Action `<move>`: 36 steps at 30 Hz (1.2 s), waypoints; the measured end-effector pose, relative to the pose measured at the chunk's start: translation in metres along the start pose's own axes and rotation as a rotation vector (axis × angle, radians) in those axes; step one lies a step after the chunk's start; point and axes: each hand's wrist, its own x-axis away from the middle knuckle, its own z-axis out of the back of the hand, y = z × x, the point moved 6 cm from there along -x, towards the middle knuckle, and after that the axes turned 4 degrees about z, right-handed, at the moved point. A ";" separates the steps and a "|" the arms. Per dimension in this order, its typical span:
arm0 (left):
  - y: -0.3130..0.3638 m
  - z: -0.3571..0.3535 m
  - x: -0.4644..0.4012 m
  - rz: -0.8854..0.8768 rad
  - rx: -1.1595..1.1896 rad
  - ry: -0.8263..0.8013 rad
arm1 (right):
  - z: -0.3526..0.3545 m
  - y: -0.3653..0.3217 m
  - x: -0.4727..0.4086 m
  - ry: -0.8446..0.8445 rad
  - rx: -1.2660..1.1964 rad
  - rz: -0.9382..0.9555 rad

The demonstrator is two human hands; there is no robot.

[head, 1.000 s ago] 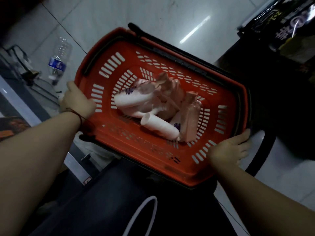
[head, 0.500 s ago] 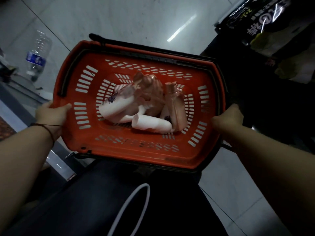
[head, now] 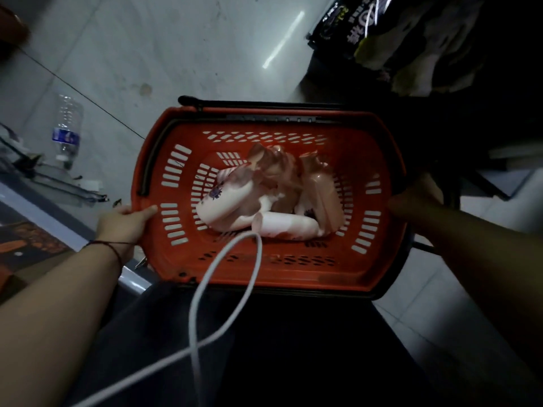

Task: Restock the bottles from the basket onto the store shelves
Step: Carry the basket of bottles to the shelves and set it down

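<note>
An orange plastic shopping basket [head: 293,271] with slotted walls is held level in front of me, over my dark trousers. Several pale pink and white bottles [head: 235,201] lie piled in its bottom, some on their sides. My left hand [head: 123,224] grips the basket's left rim, thumb over the edge. My right hand [head: 417,201] grips the right rim and sits in shadow. The basket's black handle [head: 264,104] lies folded along the far edge.
A clear water bottle [head: 67,133] stands on the tiled floor at left, beside a low shelf edge [head: 44,207]. Dark packaged goods [head: 382,33] sit on shelving at top right. A white cable [head: 223,289] hangs across the view in front of the basket.
The basket has turned from tilted to level and dropped lower in view. Both hands stayed on its rims. The white cable now swings over the basket's near side.
</note>
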 end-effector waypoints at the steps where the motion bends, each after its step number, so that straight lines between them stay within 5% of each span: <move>1: 0.004 -0.004 0.012 -0.002 -0.013 -0.022 | 0.007 0.016 0.005 -0.002 0.000 -0.014; 19: 0.000 -0.201 0.156 -0.140 -0.388 -0.198 | 0.091 0.286 0.011 0.061 -0.289 -0.248; 36: -0.114 -0.449 0.264 -0.170 -0.513 -0.245 | 0.144 0.554 -0.101 0.062 -0.408 -0.365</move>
